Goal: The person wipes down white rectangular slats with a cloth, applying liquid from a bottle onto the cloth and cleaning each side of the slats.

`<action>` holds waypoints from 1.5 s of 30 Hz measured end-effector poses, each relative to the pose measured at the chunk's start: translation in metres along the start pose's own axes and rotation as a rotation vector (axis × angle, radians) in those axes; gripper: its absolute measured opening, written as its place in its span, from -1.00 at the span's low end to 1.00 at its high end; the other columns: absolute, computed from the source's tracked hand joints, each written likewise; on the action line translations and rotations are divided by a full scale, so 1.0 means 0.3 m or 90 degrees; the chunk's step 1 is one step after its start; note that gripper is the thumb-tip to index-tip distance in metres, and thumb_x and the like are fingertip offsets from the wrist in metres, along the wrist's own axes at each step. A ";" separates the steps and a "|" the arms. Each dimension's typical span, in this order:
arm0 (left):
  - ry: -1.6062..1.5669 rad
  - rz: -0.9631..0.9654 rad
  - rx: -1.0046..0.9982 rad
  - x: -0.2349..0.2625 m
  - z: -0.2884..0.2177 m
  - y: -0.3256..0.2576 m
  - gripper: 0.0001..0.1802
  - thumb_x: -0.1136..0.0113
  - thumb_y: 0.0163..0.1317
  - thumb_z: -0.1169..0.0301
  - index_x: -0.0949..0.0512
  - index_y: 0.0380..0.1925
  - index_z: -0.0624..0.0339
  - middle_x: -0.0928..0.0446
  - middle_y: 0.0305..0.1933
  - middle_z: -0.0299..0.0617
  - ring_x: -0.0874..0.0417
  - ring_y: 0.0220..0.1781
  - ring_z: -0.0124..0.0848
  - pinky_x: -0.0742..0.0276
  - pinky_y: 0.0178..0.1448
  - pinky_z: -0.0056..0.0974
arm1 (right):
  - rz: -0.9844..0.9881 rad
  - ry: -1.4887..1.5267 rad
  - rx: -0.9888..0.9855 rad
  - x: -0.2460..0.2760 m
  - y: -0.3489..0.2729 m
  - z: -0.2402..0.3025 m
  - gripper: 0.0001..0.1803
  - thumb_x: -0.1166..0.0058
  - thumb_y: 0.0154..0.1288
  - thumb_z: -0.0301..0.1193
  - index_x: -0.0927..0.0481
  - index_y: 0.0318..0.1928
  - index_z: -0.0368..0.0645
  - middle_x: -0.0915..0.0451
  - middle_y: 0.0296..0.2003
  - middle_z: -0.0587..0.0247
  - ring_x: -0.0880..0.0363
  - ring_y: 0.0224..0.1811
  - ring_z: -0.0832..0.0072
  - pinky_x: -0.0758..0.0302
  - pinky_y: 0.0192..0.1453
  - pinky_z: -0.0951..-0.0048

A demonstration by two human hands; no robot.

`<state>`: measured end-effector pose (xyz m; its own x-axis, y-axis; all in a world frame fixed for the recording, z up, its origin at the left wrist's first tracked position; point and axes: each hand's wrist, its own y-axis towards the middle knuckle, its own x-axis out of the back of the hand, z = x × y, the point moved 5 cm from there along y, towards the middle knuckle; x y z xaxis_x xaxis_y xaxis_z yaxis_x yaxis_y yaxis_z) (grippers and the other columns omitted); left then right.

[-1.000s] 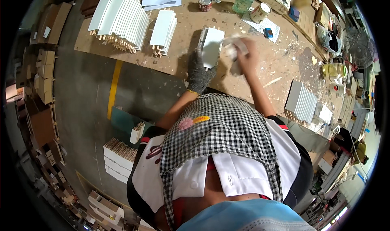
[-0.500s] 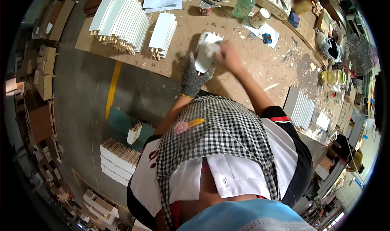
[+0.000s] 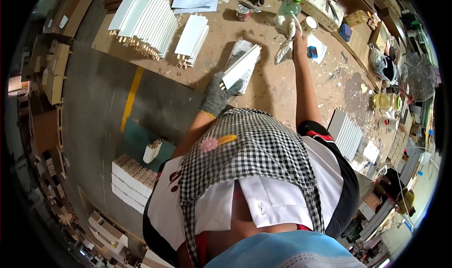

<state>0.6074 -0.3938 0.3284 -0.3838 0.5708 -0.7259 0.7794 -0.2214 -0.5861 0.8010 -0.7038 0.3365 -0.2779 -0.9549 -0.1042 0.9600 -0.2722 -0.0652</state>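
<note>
My left hand, in a grey knit glove, is closed on the near end of a white-painted board with wooden dowels in its ends. The board is tipped on edge above a paint-smeared, plastic-wrapped block on the bench. Stretched out to the far right, my bare right hand grips a white rag that hangs down from it. Part of the rag overlaps the green-capped clear bottle; whether they touch I cannot tell. A white tin stands just beyond that hand.
On the bench stand a large row of white boards and a smaller stack at left, and another stack at right. A small can, paper sheets and a blue object lie farther back.
My right hand has gone from the board out to the right, taking the rag to the bottle. My left hand has tilted the board from lying flat onto its edge.
</note>
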 end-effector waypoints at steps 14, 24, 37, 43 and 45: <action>-0.114 0.017 0.065 -0.086 0.026 0.024 -0.58 -0.07 0.36 0.15 -0.48 0.04 0.24 -0.56 0.02 0.01 -0.62 0.01 -0.10 -0.65 0.04 -0.16 | 0.228 -0.636 0.334 -0.220 -0.244 -0.078 -0.61 -0.10 0.20 -0.39 -0.65 0.06 -0.03 -0.66 -0.14 0.01 -0.60 -0.08 0.08 -0.51 0.11 0.08; -0.086 0.028 0.074 -0.042 0.024 0.016 -0.57 -0.10 0.33 0.17 -0.49 0.05 0.25 -0.58 -0.03 0.03 -0.63 -0.04 -0.09 -0.62 0.00 -0.13 | 0.496 -0.588 0.499 -0.456 -0.663 0.079 -0.35 -0.17 0.18 -0.45 -0.43 0.34 -0.02 -0.38 0.36 0.10 -0.34 0.42 0.19 -0.25 0.51 0.12; 0.677 0.247 -0.169 -0.293 -0.079 -0.105 -0.57 -0.15 0.30 0.19 -0.51 0.05 0.25 -0.61 -0.09 0.06 -0.63 -0.11 -0.09 -0.57 -0.05 -0.09 | 0.370 -0.495 0.528 -0.469 -0.607 0.389 -0.85 -0.09 0.19 -0.47 -0.64 -0.22 -0.16 -0.61 -0.27 0.15 -0.57 -0.11 0.21 -0.48 0.07 0.22; 0.875 0.225 -0.207 -0.204 -0.135 -0.176 -0.62 -0.11 0.38 0.27 -0.51 0.06 0.34 -0.62 -0.18 0.00 -0.61 -0.18 -0.26 -0.55 -0.04 -0.18 | 0.325 -0.548 0.661 -0.421 -0.492 0.380 -0.75 -0.10 0.25 -0.33 -0.61 -0.56 -0.11 -0.53 -0.60 0.19 -0.54 -0.51 0.27 -0.47 -0.32 0.26; 0.774 0.226 -0.128 -0.201 -0.152 -0.183 -0.59 -0.08 0.41 0.27 -0.49 0.11 0.37 -0.62 -0.15 -0.06 -0.58 -0.20 -0.35 -0.54 -0.06 -0.25 | 0.196 -0.575 0.601 -0.299 -0.422 0.376 -0.84 -0.10 0.24 -0.41 -0.65 -0.44 -0.18 -0.61 -0.48 0.11 -0.58 -0.44 0.16 -0.51 -0.27 0.22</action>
<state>0.6103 -0.3801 0.4208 0.4739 0.8802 0.0262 0.8467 -0.4473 -0.2880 0.7080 -0.5969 0.4660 -0.2802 -0.6346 0.7203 0.7369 0.3387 0.5850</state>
